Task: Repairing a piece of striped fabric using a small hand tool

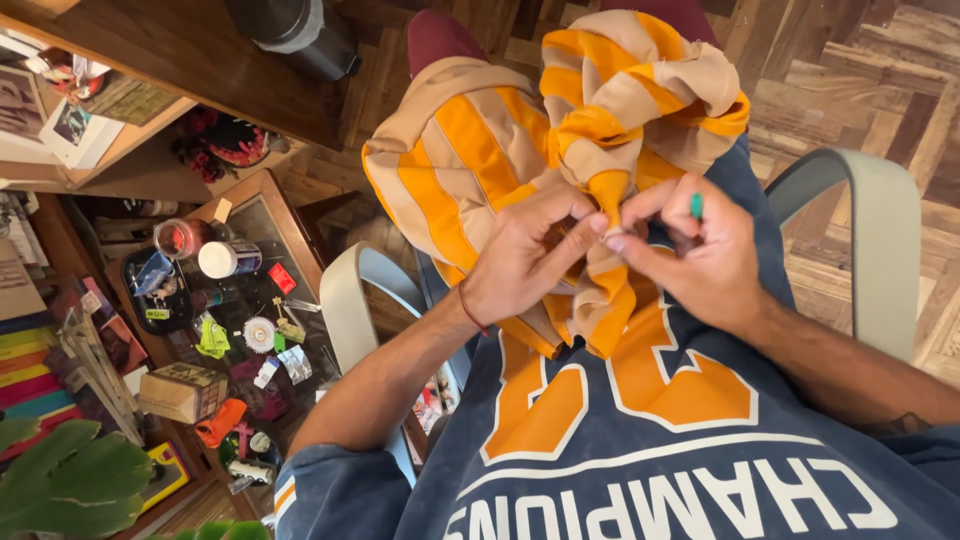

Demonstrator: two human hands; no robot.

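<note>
the left hand [525, 262] and right hand [690, 250] are brought together over the lap, fingertips pinched on a fold of the cloth [560, 140]; a small green thing [696, 206], possibly a pin head or tool tip, is held up between the right fingers. the cloth, striped orange and tan, is draped over the knees and bunched under the hands. it is judged soft, light and limp, likely to slide off the lap if let go, so it is best gripped at a fold or hem close to the worked spot. movement is hemmed in by the grey armrests [880, 250] on both sides; open room is found only forward, above the knees. further left, a cluttered shelf [250, 300] with a jar [180, 238] and small boxes is seen, and beyond it parquet floor [850, 90].
</note>
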